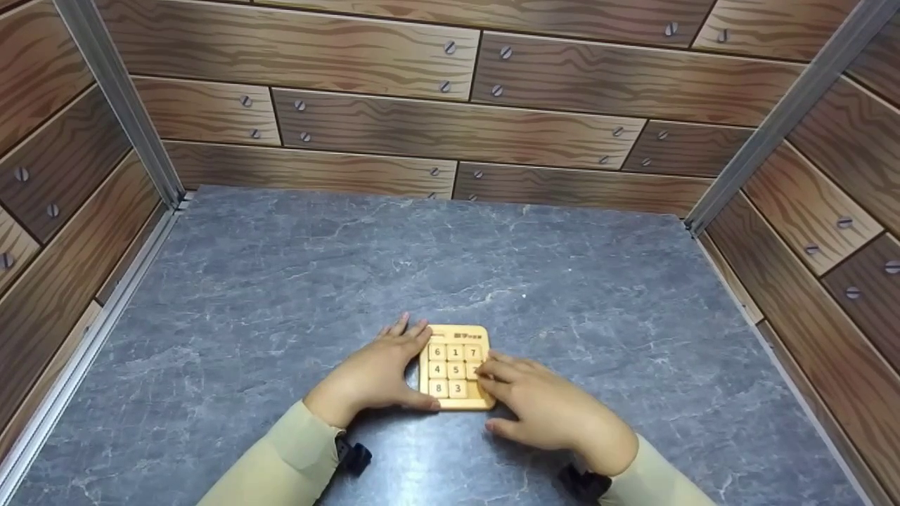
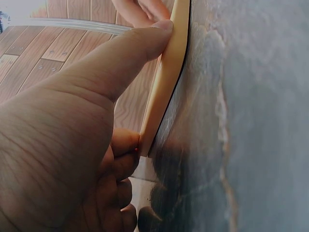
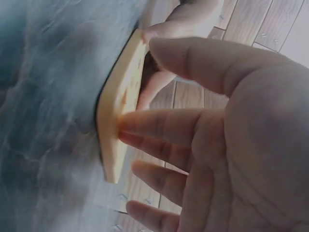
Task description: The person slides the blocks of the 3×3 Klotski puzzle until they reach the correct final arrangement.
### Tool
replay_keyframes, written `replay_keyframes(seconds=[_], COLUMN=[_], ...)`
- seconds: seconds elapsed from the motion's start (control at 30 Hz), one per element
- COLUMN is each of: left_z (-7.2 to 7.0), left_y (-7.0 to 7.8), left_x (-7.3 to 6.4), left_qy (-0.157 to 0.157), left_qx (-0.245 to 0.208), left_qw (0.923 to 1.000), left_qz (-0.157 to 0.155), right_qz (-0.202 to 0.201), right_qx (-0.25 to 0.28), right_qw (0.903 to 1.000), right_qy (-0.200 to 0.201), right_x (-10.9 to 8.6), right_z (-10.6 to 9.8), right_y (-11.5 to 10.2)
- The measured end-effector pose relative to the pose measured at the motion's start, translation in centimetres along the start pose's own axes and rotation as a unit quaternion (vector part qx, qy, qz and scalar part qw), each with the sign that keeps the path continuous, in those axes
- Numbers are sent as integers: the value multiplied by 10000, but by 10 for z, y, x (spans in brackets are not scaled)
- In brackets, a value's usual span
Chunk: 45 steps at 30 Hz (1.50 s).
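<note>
A yellow sliding number puzzle [image 1: 457, 405] lies flat at the front middle of the table. Tiles read 6, 1, 7 on top, then 4, 5 and one partly covered by fingers; below come 8, 3 and a gap at bottom right. With thumb and index finger spread along its left side, my left hand [image 1: 373, 370] holds the frame by its near and far left corners. My right hand [image 1: 552, 407] reaches in from the right, fingers fairly straight, fingertips [image 3: 128, 123] on the right column of the puzzle. Its thumb hangs apart, off the near right corner.
A grey-blue marbled tabletop [image 1: 337, 260] lies under the puzzle. Walls with a wood-plank print [image 1: 394, 119] stand at the back and both sides, joined by metal corner posts [image 1: 773, 119]. Dark wrist mounts [image 1: 355, 458] sit at both sleeves.
</note>
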<state>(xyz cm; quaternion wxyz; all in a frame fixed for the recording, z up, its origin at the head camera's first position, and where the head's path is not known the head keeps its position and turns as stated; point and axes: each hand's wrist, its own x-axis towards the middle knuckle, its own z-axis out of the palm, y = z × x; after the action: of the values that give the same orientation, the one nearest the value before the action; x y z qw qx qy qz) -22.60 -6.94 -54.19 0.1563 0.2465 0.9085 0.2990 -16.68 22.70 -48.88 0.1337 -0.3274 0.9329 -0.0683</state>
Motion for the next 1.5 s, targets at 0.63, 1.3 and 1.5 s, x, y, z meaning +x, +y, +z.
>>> replay_keyframes(seconds=[0.63, 1.3, 1.5], left_z=[0, 0, 0], left_y=[0, 0, -1], left_x=[0, 0, 0], left_qy=[57, 28, 51], left_qx=[44, 21, 43], left_qw=[9999, 10000, 9999], left_qz=[77, 88, 108], right_qz=[-671, -319, -136], right_qx=[10, -204, -285], right_qw=[9974, 9991, 9995], right_qy=[-263, -164, -81], right_x=[0, -11, -12], right_z=[2, -7, -8], right_y=[-7, -15, -16])
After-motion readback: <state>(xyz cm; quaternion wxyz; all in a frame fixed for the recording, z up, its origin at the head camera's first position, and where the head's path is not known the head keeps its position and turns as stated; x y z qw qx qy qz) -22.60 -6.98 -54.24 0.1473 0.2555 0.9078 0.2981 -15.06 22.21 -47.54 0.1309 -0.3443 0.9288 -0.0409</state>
